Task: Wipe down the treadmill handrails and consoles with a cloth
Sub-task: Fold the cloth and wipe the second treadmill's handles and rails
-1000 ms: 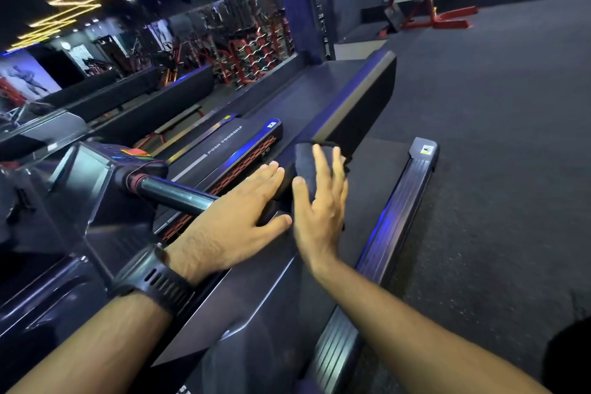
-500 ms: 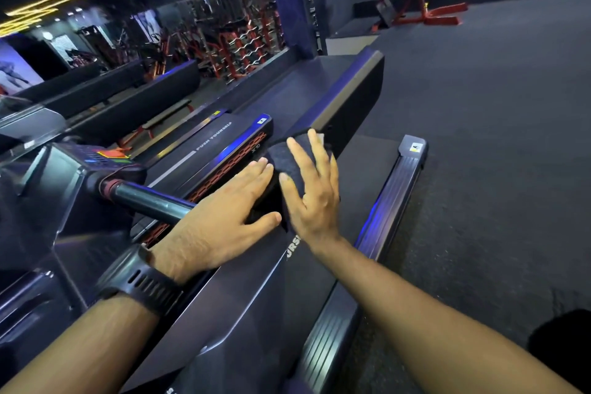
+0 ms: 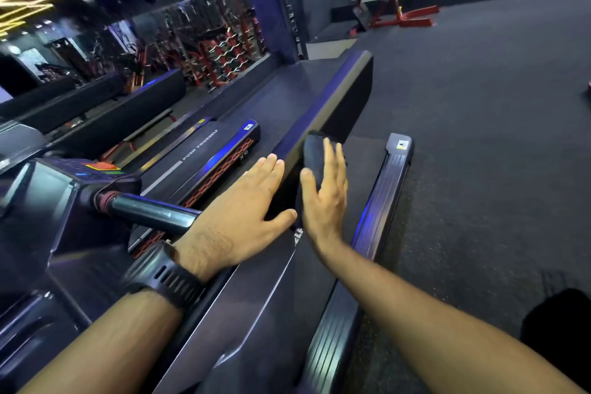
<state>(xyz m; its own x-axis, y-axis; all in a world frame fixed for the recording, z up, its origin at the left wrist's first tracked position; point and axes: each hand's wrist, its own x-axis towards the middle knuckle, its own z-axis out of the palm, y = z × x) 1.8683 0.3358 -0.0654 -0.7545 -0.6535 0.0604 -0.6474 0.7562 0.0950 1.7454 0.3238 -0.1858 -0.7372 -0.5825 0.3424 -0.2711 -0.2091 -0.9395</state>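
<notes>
A dark cloth lies over the far end of the treadmill's broad dark handrail. My right hand presses the cloth flat against the rail's right side with straight, spread fingers. Beside it, my left hand, a black watch on its wrist, rests flat on the top of the same rail with its fingers straight. Left of the rail a round grip bar runs into the console, whose screen is dark.
The treadmill's belt and ribbed side rail lie below on the right. A second treadmill stands to the left, beside a raised dark platform. A red bench stands far back on the gym floor, with mirrors along the left.
My right hand has slid a little on the cloth at the rail's end. My left hand stays flat on the rail. The view has shifted slightly.
</notes>
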